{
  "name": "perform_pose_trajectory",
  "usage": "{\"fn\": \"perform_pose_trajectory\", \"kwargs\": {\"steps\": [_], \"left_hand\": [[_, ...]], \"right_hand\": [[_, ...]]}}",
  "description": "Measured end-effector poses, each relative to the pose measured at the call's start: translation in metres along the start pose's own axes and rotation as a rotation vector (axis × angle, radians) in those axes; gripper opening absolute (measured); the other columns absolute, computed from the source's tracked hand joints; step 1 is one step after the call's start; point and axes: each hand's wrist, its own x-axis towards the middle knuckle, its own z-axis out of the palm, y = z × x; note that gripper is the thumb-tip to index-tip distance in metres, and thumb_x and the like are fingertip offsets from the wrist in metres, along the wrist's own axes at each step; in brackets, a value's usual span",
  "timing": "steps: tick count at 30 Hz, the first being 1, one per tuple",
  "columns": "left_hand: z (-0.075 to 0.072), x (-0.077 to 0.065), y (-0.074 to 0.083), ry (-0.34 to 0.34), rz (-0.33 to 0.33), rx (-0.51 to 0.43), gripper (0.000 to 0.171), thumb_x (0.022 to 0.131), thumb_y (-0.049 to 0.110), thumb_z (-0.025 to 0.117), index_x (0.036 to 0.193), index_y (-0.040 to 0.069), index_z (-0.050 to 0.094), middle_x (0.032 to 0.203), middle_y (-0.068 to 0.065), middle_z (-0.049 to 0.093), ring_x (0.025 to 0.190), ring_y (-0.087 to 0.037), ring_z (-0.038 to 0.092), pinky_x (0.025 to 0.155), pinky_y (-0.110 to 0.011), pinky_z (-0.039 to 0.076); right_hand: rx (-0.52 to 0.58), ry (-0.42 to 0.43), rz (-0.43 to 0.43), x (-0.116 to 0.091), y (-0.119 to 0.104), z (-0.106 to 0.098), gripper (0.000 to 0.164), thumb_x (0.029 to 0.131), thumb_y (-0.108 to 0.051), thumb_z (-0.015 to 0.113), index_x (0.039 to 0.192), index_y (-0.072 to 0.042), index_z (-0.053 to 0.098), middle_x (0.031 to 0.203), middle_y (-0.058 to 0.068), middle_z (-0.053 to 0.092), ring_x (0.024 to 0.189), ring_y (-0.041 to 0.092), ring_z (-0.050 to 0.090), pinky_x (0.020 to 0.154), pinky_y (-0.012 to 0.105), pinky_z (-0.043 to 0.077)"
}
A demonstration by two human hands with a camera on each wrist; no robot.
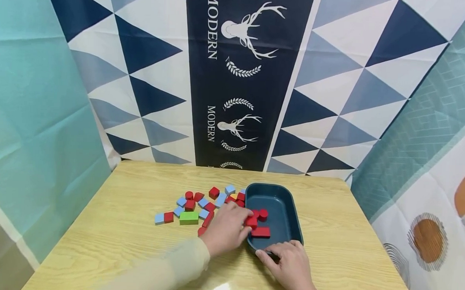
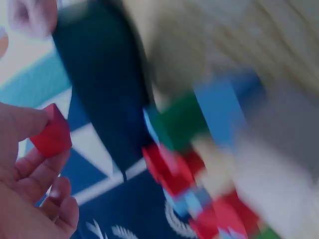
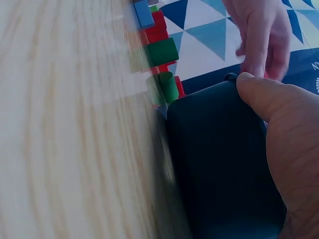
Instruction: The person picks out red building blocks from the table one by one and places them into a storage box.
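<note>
My left hand [image 1: 227, 227] is over the left rim of a dark blue tray [image 1: 297, 221]. Between thumb and fingertips it pinches a red block [image 2: 52, 132], raised above the tray floor. Inside the tray lie a red rectangular block [image 1: 260, 232] and a small red cylinder [image 1: 263, 214], near the left wall. At the tray's near edge, my right hand [image 1: 289, 262] grips the rim. Its thumb [image 3: 264, 94] presses against the rim in the right wrist view, and the fingers reach over to the inside.
Left of the tray, loose blocks lie on the wooden table [image 1: 136, 201]: a green block [image 1: 189, 218], several red ones and light blue ones such as this blue block [image 1: 159, 219]. A patterned cloth [image 1: 154, 72] hangs behind the table's far edge.
</note>
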Motion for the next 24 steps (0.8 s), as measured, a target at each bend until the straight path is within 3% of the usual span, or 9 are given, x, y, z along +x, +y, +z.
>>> {"fn": "perform_pose_trajectory", "kwargs": {"steps": [5, 9, 14, 20, 24], "left_hand": [[0.024, 0.01, 0.019, -0.099, 0.039, 0.014, 0.028, 0.101, 0.039, 0.074, 0.123, 0.023, 0.074, 0.114, 0.008, 0.078, 0.098, -0.013, 0.053, 0.095, -0.031, 0.048], [0.027, 0.018, 0.026, -0.145, 0.002, -0.042, 0.025, 0.098, 0.039, 0.078, 0.119, 0.024, 0.076, 0.11, 0.01, 0.078, 0.094, -0.011, 0.05, 0.091, -0.029, 0.047], [0.026, 0.026, 0.028, -0.193, -0.029, -0.041, 0.025, 0.092, 0.042, 0.084, 0.111, 0.026, 0.079, 0.1, 0.013, 0.078, 0.091, -0.011, 0.047, 0.086, -0.027, 0.044], [0.031, 0.036, 0.031, -0.209, -0.039, 0.086, 0.019, 0.089, 0.045, 0.087, 0.089, 0.03, 0.076, 0.083, 0.017, 0.072, 0.084, -0.012, 0.046, 0.076, -0.029, 0.039], [0.035, 0.04, 0.035, -0.214, -0.037, 0.231, 0.024, 0.088, 0.052, 0.086, 0.097, 0.03, 0.08, 0.089, 0.015, 0.076, 0.086, -0.014, 0.052, 0.08, -0.032, 0.044]], "right_hand": [[0.012, 0.021, -0.019, -0.001, -0.001, 0.002, 0.019, 0.078, -0.043, 0.092, 0.074, -0.029, 0.08, 0.072, -0.018, 0.074, 0.07, -0.005, 0.064, 0.076, 0.032, 0.047], [0.003, 0.018, -0.012, -0.002, 0.0, 0.001, 0.019, 0.078, -0.043, 0.092, 0.074, -0.029, 0.08, 0.071, -0.018, 0.074, 0.07, -0.007, 0.064, 0.077, 0.033, 0.048], [0.007, 0.035, -0.026, -0.001, 0.001, 0.0, 0.019, 0.077, -0.043, 0.092, 0.073, -0.029, 0.08, 0.07, -0.018, 0.073, 0.069, -0.006, 0.064, 0.076, 0.033, 0.047], [0.015, 0.044, -0.033, -0.001, 0.001, 0.0, 0.019, 0.077, -0.042, 0.092, 0.073, -0.029, 0.079, 0.071, -0.018, 0.074, 0.069, -0.006, 0.064, 0.076, 0.033, 0.047], [0.018, 0.037, -0.028, -0.001, 0.001, 0.001, 0.019, 0.078, -0.043, 0.092, 0.074, -0.03, 0.079, 0.071, -0.02, 0.073, 0.069, -0.007, 0.063, 0.075, 0.032, 0.047]]}}
